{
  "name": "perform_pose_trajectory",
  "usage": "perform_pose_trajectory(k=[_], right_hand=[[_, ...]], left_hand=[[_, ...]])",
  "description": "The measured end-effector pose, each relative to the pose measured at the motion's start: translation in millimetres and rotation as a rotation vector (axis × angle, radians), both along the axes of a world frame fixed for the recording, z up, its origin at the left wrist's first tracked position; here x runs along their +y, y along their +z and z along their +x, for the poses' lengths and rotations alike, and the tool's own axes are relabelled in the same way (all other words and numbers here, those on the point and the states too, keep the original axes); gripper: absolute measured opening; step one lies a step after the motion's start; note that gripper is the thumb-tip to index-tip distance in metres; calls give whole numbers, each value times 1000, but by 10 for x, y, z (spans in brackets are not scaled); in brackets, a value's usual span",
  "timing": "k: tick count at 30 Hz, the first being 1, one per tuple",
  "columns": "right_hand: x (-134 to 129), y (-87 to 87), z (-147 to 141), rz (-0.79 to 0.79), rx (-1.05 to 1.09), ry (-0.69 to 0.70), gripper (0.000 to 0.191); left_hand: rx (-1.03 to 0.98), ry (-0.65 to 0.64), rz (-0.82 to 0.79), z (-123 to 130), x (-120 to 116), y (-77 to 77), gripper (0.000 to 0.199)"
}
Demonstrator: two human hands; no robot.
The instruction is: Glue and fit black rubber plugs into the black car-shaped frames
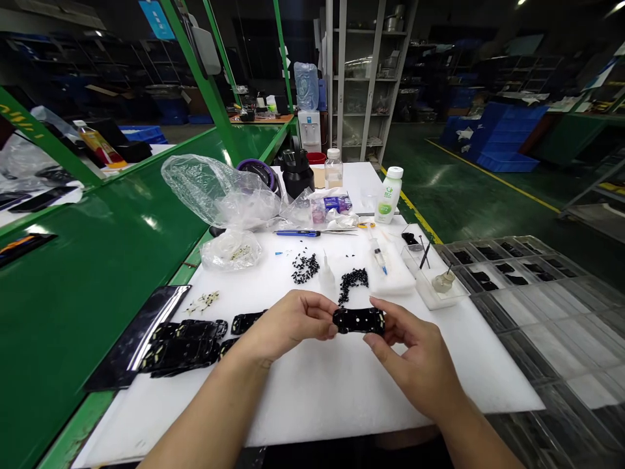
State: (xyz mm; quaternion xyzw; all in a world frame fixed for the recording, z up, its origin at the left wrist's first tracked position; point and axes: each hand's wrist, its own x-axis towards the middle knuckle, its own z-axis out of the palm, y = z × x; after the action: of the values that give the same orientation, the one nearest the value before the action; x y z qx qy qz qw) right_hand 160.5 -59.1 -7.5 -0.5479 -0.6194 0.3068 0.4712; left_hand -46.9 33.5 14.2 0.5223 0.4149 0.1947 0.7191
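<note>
Between my two hands, above the white board, is a black toy car body (360,320) with pale bits near its ends. My left hand (297,322) pinches its left end between thumb and fingers. Its right end is gripped by my right hand (415,348), thumb below and forefinger above. Just beyond it lie two piles of small black parts, a right pile (354,281) and a left pile (305,268). A white dropper bottle (327,277) stands between them. More black car bodies (183,348) are grouped left of my left forearm.
Small pale parts (204,301) lie at the left, near a plastic bag (232,251). A syringe (379,257) rests on a white foam block (393,277). Farther back are a blue knife (297,233), a white bottle (389,195) and a black flask (297,172). Clear trays (547,319) flank the right side.
</note>
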Motion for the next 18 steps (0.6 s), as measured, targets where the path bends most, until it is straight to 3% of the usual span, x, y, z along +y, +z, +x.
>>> perform_pose_trajectory(k=[3,5,7,9,12,14,18], right_hand=[[0,50,219,228,-101,-141,40],[27,100,466,370,-94,-428,28],[86,158,735,379,-85,-672,25],[170,206,959,247,-176,-672,30],[300,234,1126,53,-376,-521,35],[358,227,1145,27,-405,-516,32],[390,231,1143,71,-321,-648,29]], left_hand=[[2,10,-1,1,4,14,18],[14,19,3,3,8,32,17],[38,21,17,6,9,54,16],[58,14,33,7,6,75,15],[67,0,38,12,-2,96,14],[70,3,33,17,-8,101,13],[69,17,22,22,-11,85,15]])
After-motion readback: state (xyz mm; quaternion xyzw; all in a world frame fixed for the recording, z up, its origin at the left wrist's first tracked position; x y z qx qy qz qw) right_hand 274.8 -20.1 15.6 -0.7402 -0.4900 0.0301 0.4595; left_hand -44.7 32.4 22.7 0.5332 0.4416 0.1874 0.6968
